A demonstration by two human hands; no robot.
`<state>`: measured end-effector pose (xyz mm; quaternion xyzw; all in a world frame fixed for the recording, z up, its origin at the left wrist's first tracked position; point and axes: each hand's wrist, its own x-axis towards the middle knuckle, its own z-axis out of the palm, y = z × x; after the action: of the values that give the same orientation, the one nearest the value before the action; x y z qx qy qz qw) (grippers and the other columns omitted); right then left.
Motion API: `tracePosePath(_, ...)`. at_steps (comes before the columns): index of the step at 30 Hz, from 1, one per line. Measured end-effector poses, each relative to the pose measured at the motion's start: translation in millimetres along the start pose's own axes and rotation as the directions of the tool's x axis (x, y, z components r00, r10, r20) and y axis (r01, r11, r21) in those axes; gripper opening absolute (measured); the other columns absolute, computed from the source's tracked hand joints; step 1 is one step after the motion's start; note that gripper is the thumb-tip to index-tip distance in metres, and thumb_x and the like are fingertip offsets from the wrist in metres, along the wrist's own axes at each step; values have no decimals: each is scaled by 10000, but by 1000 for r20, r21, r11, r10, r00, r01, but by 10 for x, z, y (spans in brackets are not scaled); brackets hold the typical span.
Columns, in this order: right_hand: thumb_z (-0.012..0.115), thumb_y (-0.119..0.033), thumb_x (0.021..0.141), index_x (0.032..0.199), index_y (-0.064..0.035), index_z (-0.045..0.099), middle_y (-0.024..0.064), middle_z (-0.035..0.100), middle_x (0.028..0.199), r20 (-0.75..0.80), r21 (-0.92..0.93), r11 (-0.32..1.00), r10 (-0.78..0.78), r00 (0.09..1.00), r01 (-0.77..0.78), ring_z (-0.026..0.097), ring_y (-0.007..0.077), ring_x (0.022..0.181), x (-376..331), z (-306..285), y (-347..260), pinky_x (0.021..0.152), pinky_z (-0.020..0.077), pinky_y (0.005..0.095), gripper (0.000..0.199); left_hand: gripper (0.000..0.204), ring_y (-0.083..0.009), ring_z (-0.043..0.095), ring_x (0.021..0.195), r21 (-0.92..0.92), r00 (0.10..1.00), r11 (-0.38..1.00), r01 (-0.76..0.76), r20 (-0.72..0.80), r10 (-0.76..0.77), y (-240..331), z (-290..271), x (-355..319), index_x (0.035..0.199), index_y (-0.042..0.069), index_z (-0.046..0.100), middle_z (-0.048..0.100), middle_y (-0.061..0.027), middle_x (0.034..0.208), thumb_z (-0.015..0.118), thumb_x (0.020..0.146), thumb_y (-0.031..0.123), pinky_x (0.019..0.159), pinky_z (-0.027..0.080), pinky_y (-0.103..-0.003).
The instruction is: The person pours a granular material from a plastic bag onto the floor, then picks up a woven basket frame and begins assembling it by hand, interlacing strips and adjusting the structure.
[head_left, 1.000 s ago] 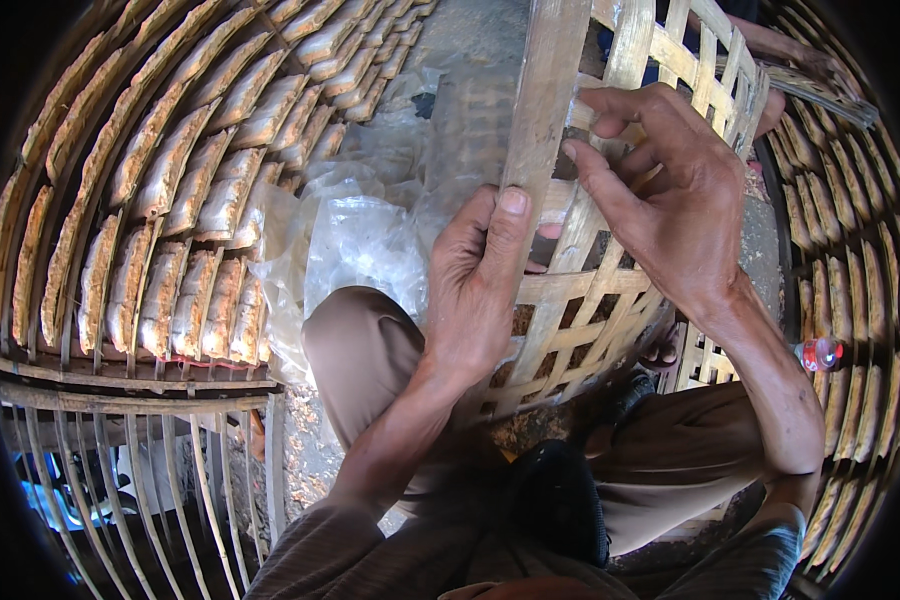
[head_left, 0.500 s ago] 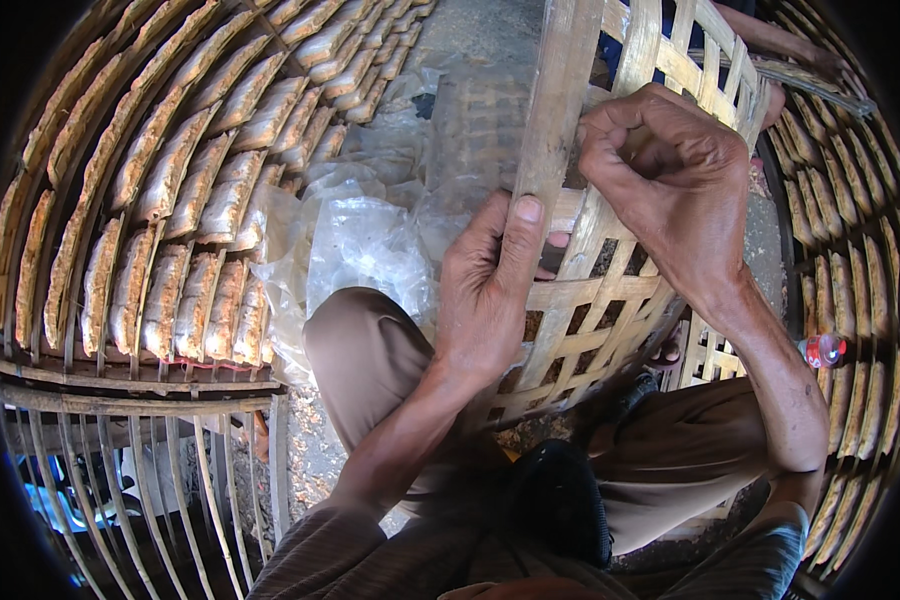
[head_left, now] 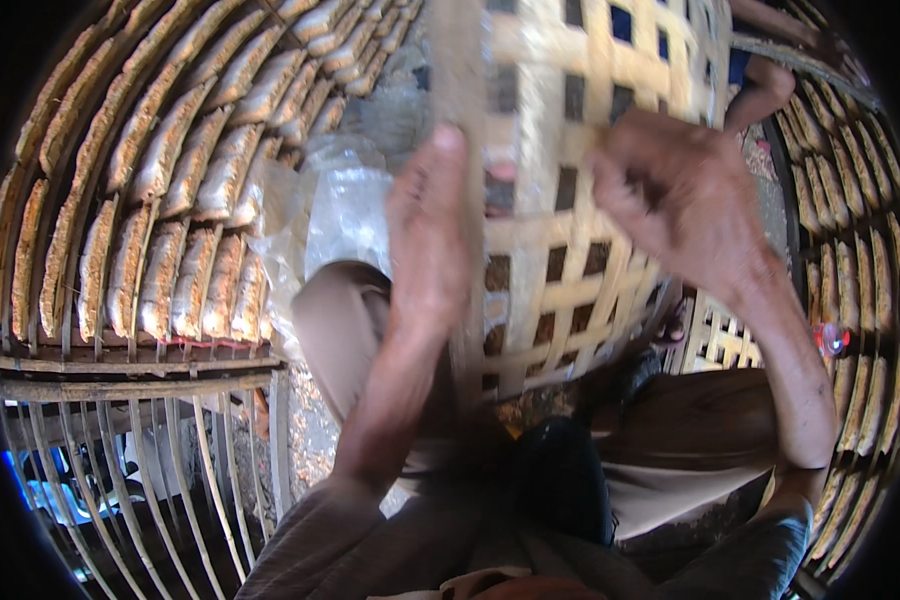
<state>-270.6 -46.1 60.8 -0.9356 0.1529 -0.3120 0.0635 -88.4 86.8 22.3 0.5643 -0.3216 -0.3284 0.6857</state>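
An open-weave bamboo lattice panel point(head_left: 530, 150) stands upright in front of me, with a flat wooden bar along its left edge. My left hand point(head_left: 430, 240) grips that bar, thumb on the near side and fingertips showing through the weave behind. Against the right part of the panel is my right hand point(head_left: 690, 195), its fingers curled in a pinch. Motion smears it, and whatever it may hold cannot be made out.
Slatted racks with rows of pale, orange-edged slabs point(head_left: 165, 150) rise at left; similar racks point(head_left: 850, 280) curve along the right. Clear plastic sheeting point(head_left: 350, 215) lies beyond my knee. A red-capped bottle point(head_left: 828, 340) is at right. Another person's arm point(head_left: 765, 90) shows at upper right.
The panel has swung left and turned to face me more squarely, my left hand moving left with it. My right hand, still curled, has shifted slightly right and down.
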Motion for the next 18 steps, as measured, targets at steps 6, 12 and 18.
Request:
tracePosePath(6, 717, -286, 1038, 1521, -62, 594, 121, 707, 1183, -135, -227, 956, 158, 978, -185, 648, 222, 1138, -230, -115, 469, 1032, 503, 455, 547, 533, -213, 727, 926, -140, 990, 990, -13, -141, -7, -99, -336, 123, 1325, 22, 657, 751, -139, 1090, 451, 1161, 486, 813, 617, -371)
tracePosePath(12, 732, -453, 1018, 1317, -22, 653, 102, 734, 1098, 18, 407, 603, 746, 666, -686, 685, 224, 1082, -595, -54, 642, 981, 534, 381, 530, 458, -215, 734, 1000, -297, 983, 954, 38, -158, -88, -121, -601, 136, 1324, 55, 666, 776, -117, 1141, 451, 1172, 430, 968, 596, -394)
tracePosePath(18, 751, -413, 1021, 1046, -82, 691, 16, 692, 933, 221, 652, 318, 789, 573, -688, 636, 101, 892, -809, -224, 889, 868, 519, 283, 338, 404, -189, 750, 1065, -354, 990, 931, 86, -71, -118, -119, -822, 160, 1379, 46, 635, 776, -140, 1211, 552, 1140, 362, 918, 637, -364)
